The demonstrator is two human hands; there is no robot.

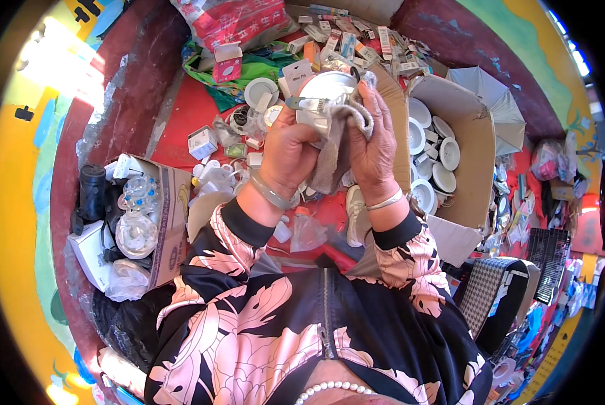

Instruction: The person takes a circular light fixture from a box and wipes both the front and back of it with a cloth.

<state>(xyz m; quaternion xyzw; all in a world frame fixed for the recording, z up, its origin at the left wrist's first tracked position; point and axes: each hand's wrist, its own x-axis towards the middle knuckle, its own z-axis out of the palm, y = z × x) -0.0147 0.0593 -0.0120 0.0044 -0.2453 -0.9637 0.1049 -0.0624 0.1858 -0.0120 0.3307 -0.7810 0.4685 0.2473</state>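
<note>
Between my hands, in front of my chest, is a white round recessed downlight with a dark spring clip on its near side. My left hand is closed on its left edge, fingers curled and thumb pressed in. A grey-brown cloth hangs down from the lamp's right side. My right hand pinches this cloth against the lamp's right side, with its fingers pointing up. Part of the lamp is hidden behind the cloth and fingers.
An open cardboard box with several white round lamps stands at the right. To the left, another carton holds bagged goods. Small boxes are heaped at the back beside a pink-red bag. Loose goods litter the red ground cloth.
</note>
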